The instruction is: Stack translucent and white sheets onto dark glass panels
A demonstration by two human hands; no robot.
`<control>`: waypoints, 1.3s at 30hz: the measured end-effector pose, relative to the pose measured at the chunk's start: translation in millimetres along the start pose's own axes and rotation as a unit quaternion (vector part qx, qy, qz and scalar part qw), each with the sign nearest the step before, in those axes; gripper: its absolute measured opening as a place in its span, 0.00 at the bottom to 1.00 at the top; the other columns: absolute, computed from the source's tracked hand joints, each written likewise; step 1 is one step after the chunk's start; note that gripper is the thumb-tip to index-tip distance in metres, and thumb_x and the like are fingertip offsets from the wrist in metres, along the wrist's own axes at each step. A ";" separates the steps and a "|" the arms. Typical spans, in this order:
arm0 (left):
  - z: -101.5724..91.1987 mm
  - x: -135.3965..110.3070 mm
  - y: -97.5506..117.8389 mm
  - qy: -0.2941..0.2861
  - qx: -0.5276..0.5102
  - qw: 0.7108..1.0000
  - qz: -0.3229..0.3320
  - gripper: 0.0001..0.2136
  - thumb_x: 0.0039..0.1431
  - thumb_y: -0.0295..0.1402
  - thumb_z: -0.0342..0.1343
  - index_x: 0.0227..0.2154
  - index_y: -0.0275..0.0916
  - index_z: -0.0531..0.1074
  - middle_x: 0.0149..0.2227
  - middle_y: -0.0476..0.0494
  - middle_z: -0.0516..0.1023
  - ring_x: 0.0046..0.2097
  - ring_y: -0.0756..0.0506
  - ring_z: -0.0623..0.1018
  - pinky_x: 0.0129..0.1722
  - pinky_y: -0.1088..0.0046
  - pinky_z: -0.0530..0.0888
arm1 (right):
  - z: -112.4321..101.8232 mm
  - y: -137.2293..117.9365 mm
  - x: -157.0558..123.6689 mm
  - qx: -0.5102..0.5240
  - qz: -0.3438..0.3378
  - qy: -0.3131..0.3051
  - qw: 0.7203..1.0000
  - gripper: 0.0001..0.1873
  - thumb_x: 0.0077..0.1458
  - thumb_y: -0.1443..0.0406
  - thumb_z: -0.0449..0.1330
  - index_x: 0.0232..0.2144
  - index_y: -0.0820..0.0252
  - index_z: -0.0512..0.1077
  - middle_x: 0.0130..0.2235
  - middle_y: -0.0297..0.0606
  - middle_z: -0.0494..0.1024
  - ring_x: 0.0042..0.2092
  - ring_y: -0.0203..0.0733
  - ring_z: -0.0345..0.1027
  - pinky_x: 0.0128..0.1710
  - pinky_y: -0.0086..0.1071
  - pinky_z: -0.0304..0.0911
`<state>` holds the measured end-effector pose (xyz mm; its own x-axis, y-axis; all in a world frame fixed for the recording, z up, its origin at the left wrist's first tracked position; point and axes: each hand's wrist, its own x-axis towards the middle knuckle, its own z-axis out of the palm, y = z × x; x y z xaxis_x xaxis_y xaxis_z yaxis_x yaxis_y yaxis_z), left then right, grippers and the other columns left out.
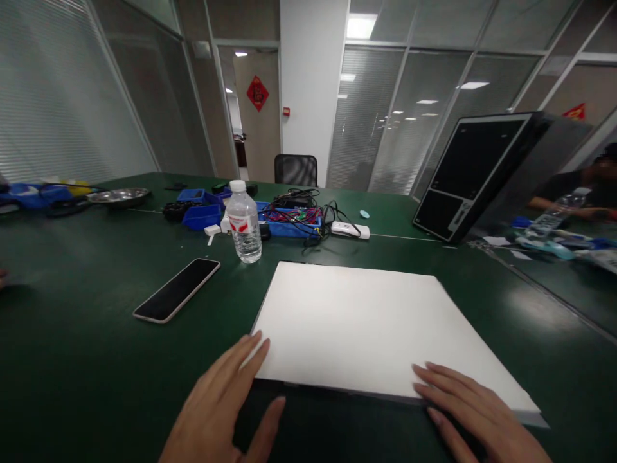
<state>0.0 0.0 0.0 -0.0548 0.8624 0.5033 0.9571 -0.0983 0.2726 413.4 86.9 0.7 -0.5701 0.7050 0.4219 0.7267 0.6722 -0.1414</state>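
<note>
A stack of white paper (366, 328) lies flat on the green table (96, 379) in front of me. At its near left corner is my left hand (226, 399), fingers stretched out and thumb spread away, the fingertips resting at the paper's edge. My right hand (472, 405) lies over the near right part of the paper, its fingers extended and the thumb apart below the front edge. Neither hand grips anything. To the left of the paper lies a phone (178, 290) with a dark screen, and behind it stands a capped water bottle (243, 224).
Behind the paper are blue bins (202, 217), a blue tray of tangled wires (292, 225) and a white power strip (350, 230). A large black case (475, 173) stands at the right. Further left sits a metal dish (120, 196). Another person (588, 180) is at the far right.
</note>
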 end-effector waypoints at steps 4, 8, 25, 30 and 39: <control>23.6 7.3 -20.1 -0.065 0.091 0.992 -0.053 0.30 0.68 0.53 0.50 0.65 0.42 0.75 0.70 0.35 0.73 0.67 0.29 0.76 0.60 0.45 0.80 | -7.1 -12.8 5.5 -0.049 -0.041 0.037 0.997 0.21 0.68 0.61 0.60 0.61 0.42 0.78 0.62 0.32 0.80 0.59 0.46 0.78 0.56 0.40 0.79; 26.7 6.0 -21.7 -0.114 0.093 0.986 -0.082 0.32 0.70 0.52 0.44 0.67 0.39 0.73 0.71 0.35 0.70 0.69 0.30 0.73 0.65 0.43 0.76 | -8.3 2.5 -14.3 -0.093 0.031 0.076 0.992 0.22 0.70 0.56 0.57 0.61 0.45 0.77 0.64 0.34 0.78 0.62 0.51 0.75 0.60 0.49 0.76; 36.6 3.6 -40.8 -0.116 0.087 0.989 -0.032 0.29 0.70 0.46 0.48 0.67 0.38 0.73 0.69 0.39 0.72 0.70 0.32 0.72 0.68 0.45 0.73 | 12.3 58.2 -77.0 -0.140 0.316 0.045 0.937 0.40 0.67 0.39 0.48 0.62 0.59 0.77 0.63 0.46 0.78 0.65 0.66 0.70 0.67 0.66 0.63; 35.7 4.9 -44.1 -0.114 0.085 0.990 -0.015 0.28 0.70 0.46 0.46 0.65 0.39 0.75 0.68 0.39 0.74 0.68 0.31 0.74 0.65 0.43 0.75 | 17.5 69.7 -88.6 -0.098 0.291 0.044 0.951 0.43 0.62 0.36 0.57 0.69 0.52 0.70 0.68 0.48 0.73 0.67 0.67 0.68 0.66 0.71 0.61; 34.4 4.9 -44.6 -0.104 0.067 0.992 0.002 0.26 0.70 0.44 0.49 0.65 0.39 0.76 0.66 0.37 0.75 0.66 0.30 0.76 0.63 0.43 0.78 | 28.0 84.7 -94.1 -0.067 0.312 0.049 0.946 0.39 0.62 0.37 0.59 0.65 0.53 0.75 0.67 0.47 0.74 0.66 0.66 0.69 0.68 0.69 0.60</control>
<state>-33.2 25.7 -37.8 -0.0035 0.9471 0.3208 0.9872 -0.0478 0.1519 517.8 83.8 -76.0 0.0204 0.9268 0.3749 0.9559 0.0919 -0.2791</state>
